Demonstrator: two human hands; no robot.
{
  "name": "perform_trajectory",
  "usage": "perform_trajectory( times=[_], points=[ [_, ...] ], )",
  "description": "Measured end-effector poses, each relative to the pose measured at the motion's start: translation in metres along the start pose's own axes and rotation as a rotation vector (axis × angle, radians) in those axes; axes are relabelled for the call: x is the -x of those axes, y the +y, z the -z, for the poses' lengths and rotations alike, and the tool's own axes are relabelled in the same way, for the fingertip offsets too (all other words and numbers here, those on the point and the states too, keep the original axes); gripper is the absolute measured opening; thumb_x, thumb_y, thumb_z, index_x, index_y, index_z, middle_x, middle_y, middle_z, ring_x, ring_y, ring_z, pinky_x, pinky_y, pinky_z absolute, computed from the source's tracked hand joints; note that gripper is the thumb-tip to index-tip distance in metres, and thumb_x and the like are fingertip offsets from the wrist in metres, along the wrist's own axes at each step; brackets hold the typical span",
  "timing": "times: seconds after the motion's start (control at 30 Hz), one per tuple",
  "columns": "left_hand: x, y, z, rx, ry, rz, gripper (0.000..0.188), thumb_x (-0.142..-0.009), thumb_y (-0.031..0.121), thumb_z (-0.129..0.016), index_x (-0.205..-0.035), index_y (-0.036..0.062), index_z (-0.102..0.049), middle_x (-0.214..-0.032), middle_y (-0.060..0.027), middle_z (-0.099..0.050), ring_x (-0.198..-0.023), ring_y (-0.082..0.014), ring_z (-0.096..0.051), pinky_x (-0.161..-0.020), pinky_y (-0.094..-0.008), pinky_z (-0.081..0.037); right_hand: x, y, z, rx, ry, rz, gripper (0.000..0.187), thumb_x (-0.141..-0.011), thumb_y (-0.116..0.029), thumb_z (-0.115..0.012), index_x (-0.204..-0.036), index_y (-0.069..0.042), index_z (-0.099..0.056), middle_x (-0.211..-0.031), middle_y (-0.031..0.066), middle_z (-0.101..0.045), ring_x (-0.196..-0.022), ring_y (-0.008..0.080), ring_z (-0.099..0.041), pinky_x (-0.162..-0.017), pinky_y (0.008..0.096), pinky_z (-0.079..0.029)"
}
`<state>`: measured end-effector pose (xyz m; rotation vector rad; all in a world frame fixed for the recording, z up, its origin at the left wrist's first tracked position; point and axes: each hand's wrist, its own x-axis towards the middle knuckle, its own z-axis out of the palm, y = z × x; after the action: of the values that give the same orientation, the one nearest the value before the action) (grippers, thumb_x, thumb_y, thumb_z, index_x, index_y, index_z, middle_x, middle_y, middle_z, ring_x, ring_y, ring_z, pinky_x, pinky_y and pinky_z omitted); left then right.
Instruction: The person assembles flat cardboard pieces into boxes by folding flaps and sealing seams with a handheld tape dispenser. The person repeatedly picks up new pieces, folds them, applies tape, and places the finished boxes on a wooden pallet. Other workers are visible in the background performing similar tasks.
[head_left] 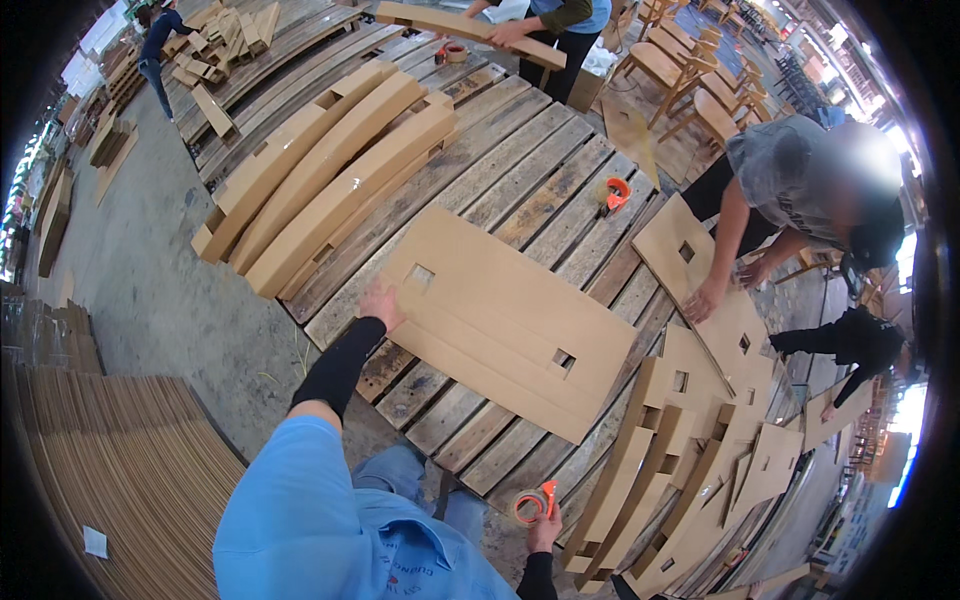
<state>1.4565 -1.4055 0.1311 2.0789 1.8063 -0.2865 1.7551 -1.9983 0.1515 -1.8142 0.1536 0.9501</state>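
A flat sheet of brown cardboard [490, 310] with two square cut-outs lies on the wooden slatted platform [540, 195] in front of me. At its left edge rests my left hand [381, 304], fingers spread over the board. My right hand [543, 531], low in the view by the platform's near edge, is closed around an orange tape dispenser [534, 503] with a roll of tape in it. The dispenser is held apart from the cardboard sheet.
Long folded cardboard boxes [345, 185] lie at the far left of the platform, more [625, 470] at the right. Another tape dispenser [614, 195] lies beyond my sheet. A co-worker [790, 180] handles cardboard at right. Stacked cardboard [120, 470] stands at lower left.
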Motion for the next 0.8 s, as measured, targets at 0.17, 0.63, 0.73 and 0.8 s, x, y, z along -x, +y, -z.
perform_trajectory(
  times=[0.17,0.63,0.73,0.8],
  points=[
    [0.012,-0.034,-0.055,0.075,-0.104,0.125,0.096,-0.072,0.051,-0.086,-0.151,0.0128,-0.045,-0.166,-0.0290,-0.018,-0.151,-0.0504,-0.024,-0.117,-0.0651,-0.031,-0.050,0.005,0.027,0.095,0.105,0.082,0.064,-0.080,0.016,-0.050,-0.142,0.003,-0.054,-0.128,0.0096,-0.065,-0.115,0.0198,-0.064,-0.103,0.0324,-0.049],
    [0.022,-0.044,-0.076,0.243,0.081,0.112,0.102,-0.069,0.048,-0.091,-0.150,0.0040,-0.046,-0.157,-0.0335,-0.032,-0.147,-0.0490,-0.031,-0.119,-0.0540,-0.035,-0.207,-0.103,-0.052,0.829,0.176,0.529,0.076,-0.089,-0.016,-0.074,-0.152,0.010,-0.039,-0.155,0.0290,-0.045,-0.146,0.0385,-0.041,-0.123,0.0419,-0.029],
    [0.030,-0.043,-0.080,0.250,0.117,0.104,0.098,-0.069,0.047,-0.090,-0.147,0.0049,-0.049,-0.156,-0.0325,-0.035,-0.145,-0.0479,-0.034,-0.117,-0.0548,-0.036,-0.252,-0.114,-0.082,0.870,0.123,0.493,0.080,-0.087,-0.022,-0.077,-0.150,0.011,-0.041,-0.155,0.0286,-0.045,-0.146,0.0378,-0.042,-0.123,0.0417,-0.030],
    [0.038,-0.047,-0.079,0.242,0.108,0.149,0.094,-0.069,0.046,-0.090,-0.145,0.0049,-0.051,-0.155,-0.0311,-0.037,-0.143,-0.0473,-0.037,-0.116,-0.0549,-0.037,-0.253,-0.116,-0.092,0.759,0.132,0.431,0.083,-0.085,-0.025,-0.080,-0.150,0.011,-0.042,-0.155,0.0286,-0.045,-0.145,0.0378,-0.042,-0.123,0.0420,-0.030]
  ],
)
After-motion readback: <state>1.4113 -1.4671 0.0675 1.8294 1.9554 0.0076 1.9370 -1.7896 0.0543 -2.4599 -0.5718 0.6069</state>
